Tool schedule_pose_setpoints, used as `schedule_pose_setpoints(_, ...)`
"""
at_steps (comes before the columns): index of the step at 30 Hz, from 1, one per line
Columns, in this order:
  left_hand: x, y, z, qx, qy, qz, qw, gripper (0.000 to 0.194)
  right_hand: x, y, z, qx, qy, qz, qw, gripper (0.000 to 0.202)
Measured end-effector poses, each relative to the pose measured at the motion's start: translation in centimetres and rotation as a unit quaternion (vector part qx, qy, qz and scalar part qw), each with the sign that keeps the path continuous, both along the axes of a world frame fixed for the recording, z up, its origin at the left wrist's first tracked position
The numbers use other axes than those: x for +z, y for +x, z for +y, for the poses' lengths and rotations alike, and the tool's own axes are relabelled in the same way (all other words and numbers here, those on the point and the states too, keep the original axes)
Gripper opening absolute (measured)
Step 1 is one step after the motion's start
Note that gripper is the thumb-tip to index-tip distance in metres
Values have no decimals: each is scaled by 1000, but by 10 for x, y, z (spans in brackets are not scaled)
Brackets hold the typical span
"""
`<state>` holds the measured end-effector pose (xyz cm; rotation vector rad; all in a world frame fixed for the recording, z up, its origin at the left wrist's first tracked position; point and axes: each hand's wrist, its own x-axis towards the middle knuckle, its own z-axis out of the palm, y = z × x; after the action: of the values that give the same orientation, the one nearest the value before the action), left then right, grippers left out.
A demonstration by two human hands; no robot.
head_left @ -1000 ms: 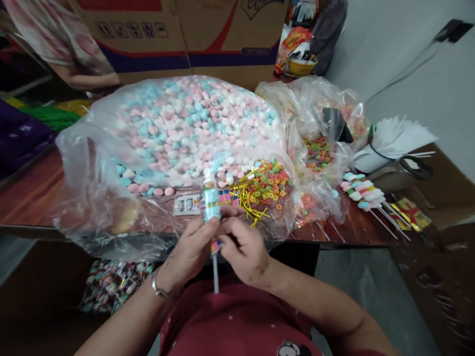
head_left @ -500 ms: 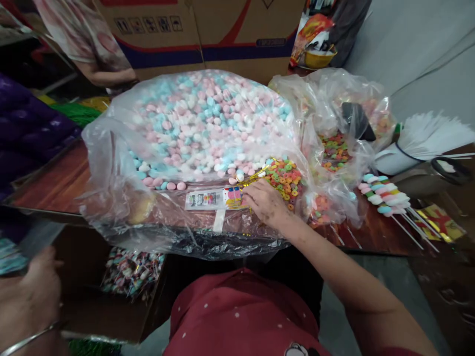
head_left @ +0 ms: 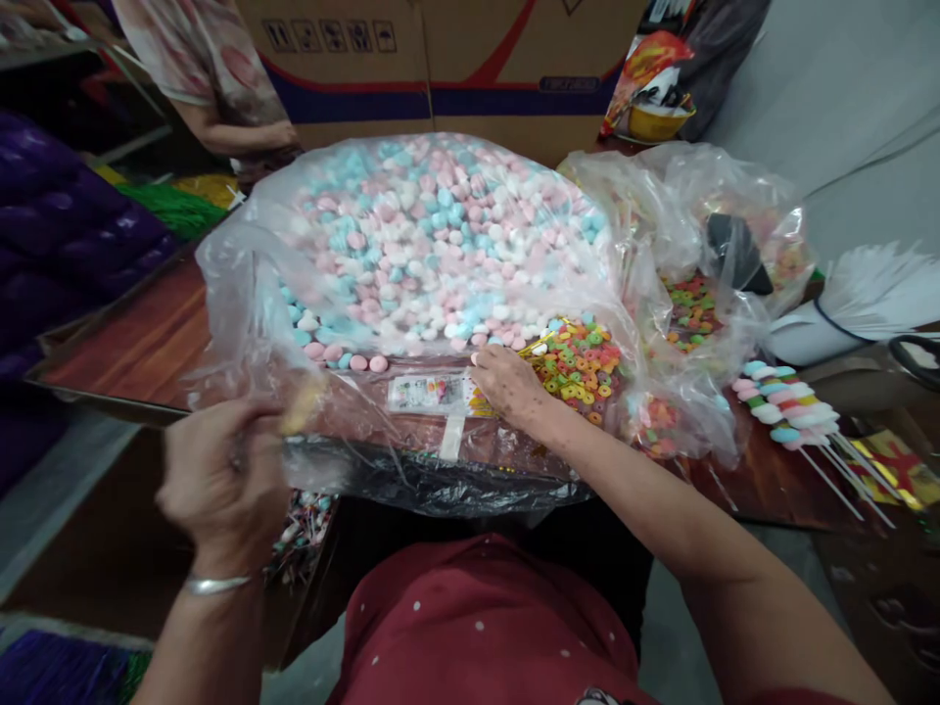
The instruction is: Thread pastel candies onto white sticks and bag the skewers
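Note:
My right hand (head_left: 510, 387) is over the table's front part, its fingertips closed on a small pale marshmallow (head_left: 477, 359). Beneath its fingers lies the right end of a printed packet (head_left: 422, 393). Behind it spreads a large clear plastic bag of pink, blue and white marshmallows (head_left: 441, 225). Beside my right wrist is a heap of coloured ring candies (head_left: 584, 367). My left hand (head_left: 224, 475), wearing a silver bangle, hovers over the bag's front left edge with curled fingers. Motion smears them, so their hold is unclear. A blurred yellowish thing (head_left: 305, 403) is just beyond them.
Marshmallow skewers (head_left: 789, 401) lie at the right, near a container of white sticks (head_left: 877, 294). More bagged ring candies (head_left: 690, 308) are behind them. An open carton (head_left: 110, 529) stands below the table at left. A person (head_left: 220, 88) stands beyond, beside a large cardboard box (head_left: 455, 69).
My left hand has come up and right from the lower left corner to the bag's edge. The blurred bluish thing near it is out of view. My right fingertips have shifted slightly to the marshmallow.

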<state>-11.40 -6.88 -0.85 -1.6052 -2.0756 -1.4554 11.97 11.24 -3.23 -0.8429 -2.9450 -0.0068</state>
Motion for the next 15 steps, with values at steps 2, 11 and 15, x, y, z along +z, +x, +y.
schedule_pose_setpoints(2, -1, 18, 27, -84, -28, 111, 990, 18, 2, 3, -2, 5, 24, 16, 1000, 20)
schedule_pose_setpoints(11, 8, 75, 116, -311, -282, 37, 907, 16, 13, 27, -15, 29, 90, 238, 967, 23)
schedule_pose_setpoints(15, 12, 83, 117, -394, -294, -133, 861, 18, 16, 43, -24, -94, -111, 398, 906, 33)
